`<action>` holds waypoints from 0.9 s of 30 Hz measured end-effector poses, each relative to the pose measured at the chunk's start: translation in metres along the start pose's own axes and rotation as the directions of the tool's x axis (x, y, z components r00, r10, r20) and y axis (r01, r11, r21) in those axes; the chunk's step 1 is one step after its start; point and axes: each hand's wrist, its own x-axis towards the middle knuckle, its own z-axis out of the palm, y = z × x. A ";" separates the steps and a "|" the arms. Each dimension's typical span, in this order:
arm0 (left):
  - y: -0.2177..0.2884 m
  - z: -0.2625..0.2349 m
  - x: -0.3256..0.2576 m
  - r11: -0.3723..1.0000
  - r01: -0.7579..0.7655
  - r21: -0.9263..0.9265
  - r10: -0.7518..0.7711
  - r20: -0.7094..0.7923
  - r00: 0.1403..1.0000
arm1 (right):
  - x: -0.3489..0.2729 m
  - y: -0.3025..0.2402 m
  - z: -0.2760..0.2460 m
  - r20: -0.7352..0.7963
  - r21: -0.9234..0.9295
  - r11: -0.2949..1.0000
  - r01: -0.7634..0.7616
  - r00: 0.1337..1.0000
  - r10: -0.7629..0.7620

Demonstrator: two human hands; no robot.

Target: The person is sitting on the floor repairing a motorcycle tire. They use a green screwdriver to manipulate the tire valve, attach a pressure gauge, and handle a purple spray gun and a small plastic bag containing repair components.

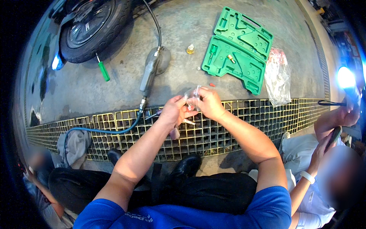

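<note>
A small clear plastic bag (191, 94) is between my two hands, with something reddish showing in it. My left hand (175, 111) has closed fingers on the bag's left side, and my right hand (209, 102) pinches its right side. Under my left hand a pale slim piece (188, 122) and a pinkish flat piece (174, 133) stick out; what they are I cannot tell. Just beyond my right hand, a small red piece (212, 84) lies on the concrete. The open green tool case (238, 49) has moulded hollows and holds a small brass-coloured fitting (231, 58).
A wheel (95, 30) stands at the far left, a green-handled screwdriver (103, 71) by its tyre. A grey air tool (148, 76) with a blue hose (103, 130) lies left of my hands. Yellow-edged floor grating (206, 131) runs below. People crouch at both sides, one beside a bright lamp (346, 77).
</note>
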 end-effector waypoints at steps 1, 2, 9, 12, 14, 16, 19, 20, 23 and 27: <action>0.001 -0.001 -0.001 1.000 0.025 -0.007 -0.025 0.014 1.000 | -0.002 -0.001 0.001 -0.016 -0.009 1.000 -0.007 1.000 0.006; 0.001 -0.002 -0.002 0.999 0.050 -0.013 -0.050 0.029 0.998 | -0.004 -0.002 0.002 -0.017 -0.027 1.000 0.003 1.000 -0.003; -0.009 -0.004 -0.015 0.998 0.015 -0.060 -0.015 -0.005 1.000 | -0.021 0.001 0.015 -0.014 -0.281 0.956 0.088 0.995 -0.096; -0.021 -0.019 -0.016 0.991 0.019 -0.135 -0.016 0.020 1.000 | -0.027 0.007 0.024 -0.011 -0.326 0.936 0.133 0.989 -0.144; -0.022 -0.017 -0.020 0.993 0.013 -0.119 -0.010 0.025 1.000 | -0.029 0.010 0.023 0.041 -0.354 0.920 0.167 0.986 -0.164; -0.023 -0.015 -0.023 0.998 -0.029 -0.061 0.030 0.017 0.999 | -0.030 0.010 0.021 0.094 -0.383 0.909 0.161 0.986 -0.135; -0.021 -0.015 -0.019 1.000 0.013 0.000 -0.013 -0.004 1.000 | -0.030 0.012 0.022 0.124 -0.383 0.901 0.204 0.978 -0.169; -0.020 -0.017 -0.018 1.000 0.014 0.002 -0.014 -0.021 1.000 | -0.030 0.010 0.020 0.127 -0.393 0.896 0.206 0.977 -0.168; -0.022 -0.023 -0.014 1.000 0.002 0.001 -0.002 -0.039 0.999 | -0.029 0.006 0.015 0.121 -0.393 0.898 0.197 0.979 -0.161; -0.019 -0.025 -0.012 0.999 -0.029 -0.034 0.029 0.009 1.000 | -0.022 0.000 0.014 0.083 -0.338 0.931 0.135 0.990 -0.114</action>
